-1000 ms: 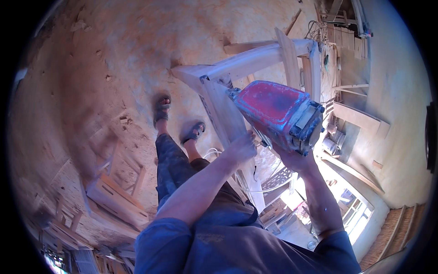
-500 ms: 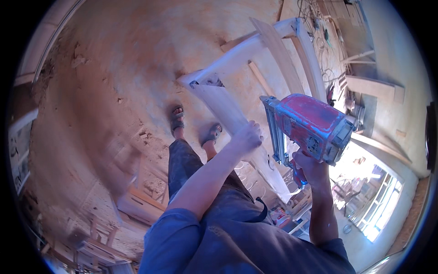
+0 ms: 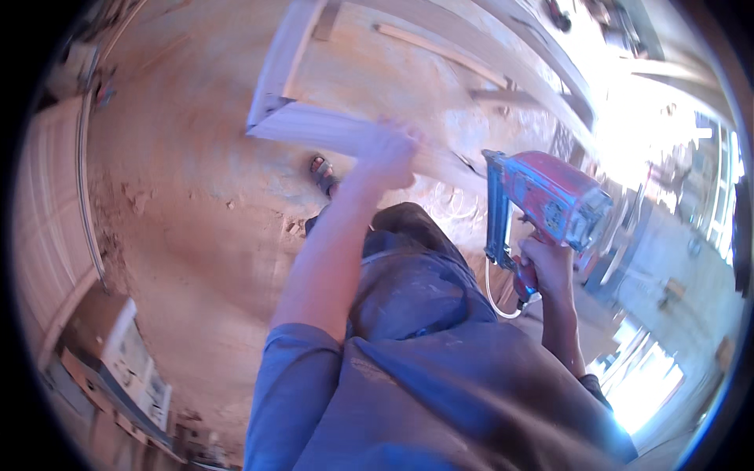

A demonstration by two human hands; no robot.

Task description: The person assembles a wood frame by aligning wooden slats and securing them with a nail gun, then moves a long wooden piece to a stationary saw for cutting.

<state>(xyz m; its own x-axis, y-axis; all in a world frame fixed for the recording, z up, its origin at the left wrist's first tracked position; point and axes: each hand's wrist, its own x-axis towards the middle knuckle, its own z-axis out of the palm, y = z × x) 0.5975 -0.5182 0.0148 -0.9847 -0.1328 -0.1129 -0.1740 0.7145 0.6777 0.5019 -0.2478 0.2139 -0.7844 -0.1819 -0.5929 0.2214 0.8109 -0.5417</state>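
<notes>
My left hand [image 3: 390, 157] is closed round the near rail of a pale wooden frame [image 3: 314, 127], a little way in from its left corner. Motion blurs the fingers. At that corner the rail meets a side rail, with a dark mark at the joint. My right hand [image 3: 547, 263] is wrapped round the handle of a red nail gun [image 3: 547, 182], held upright to the right of the rail. The gun's blue-grey magazine and nose face the frame, and the nose looks close to the rail; whether they touch I cannot tell. A pale air hose [image 3: 501, 312] curves below the handle.
Long boards [image 3: 448, 47] stretch across the far side of the frame, with a thin stick [image 3: 440, 53] among them. My sandalled foot [image 3: 320, 174] stands on the dusty floor below the rail. A wooden panel [image 3: 53, 204] rises at the left, above a boxy unit [image 3: 122, 337].
My view has turned, and the frame's near rail now lies more level across it. The nail gun remains in my right hand, and my left hand still grips the rail.
</notes>
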